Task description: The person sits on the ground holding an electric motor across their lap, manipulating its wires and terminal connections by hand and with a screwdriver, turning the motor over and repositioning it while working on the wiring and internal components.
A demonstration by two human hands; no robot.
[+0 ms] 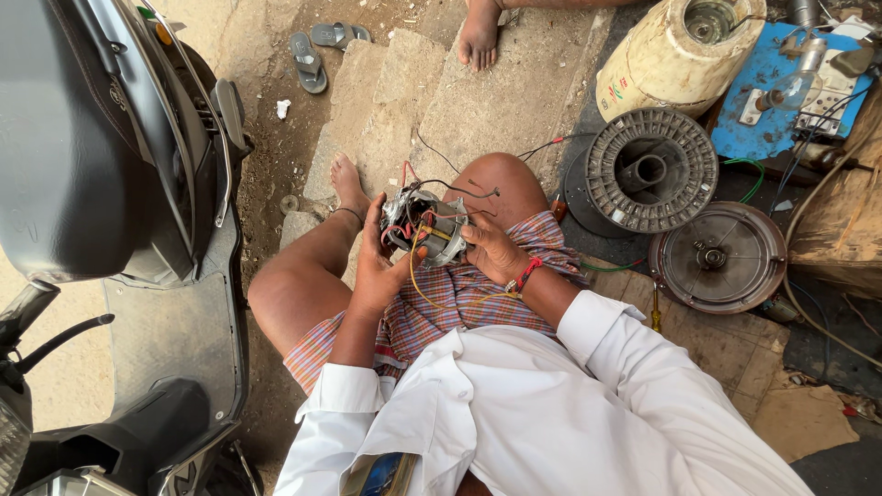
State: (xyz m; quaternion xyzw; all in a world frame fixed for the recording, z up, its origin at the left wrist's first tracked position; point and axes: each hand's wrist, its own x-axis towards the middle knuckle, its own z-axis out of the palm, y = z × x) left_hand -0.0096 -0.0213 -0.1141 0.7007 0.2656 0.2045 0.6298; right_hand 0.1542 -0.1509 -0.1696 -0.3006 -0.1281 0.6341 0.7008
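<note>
Both hands grip a small electric motor [424, 228] above the lap of a seated person in a white shirt and checked shorts. Left hand [378, 266] cups the motor's near side from below, fingers wrapped up around its housing; right hand [493, 250], with a red band at the wrist, closes on the opposite side with fingertips pressed to the metal frame. Red, black and yellow wires [418, 276] trail loose from the motor, one yellow strand looping down over the shorts. At the person's right on the ground lie an empty grey wire spool [650, 171], a round metal cover [717, 257] and a cream-coloured cylinder [675, 55] beside a blue board [749, 129]. A parked scooter [119, 184] stands close on the left. Another person's bare foot [479, 37] rests on the stone steps beyond, near a pair of sandals [322, 46].
</note>
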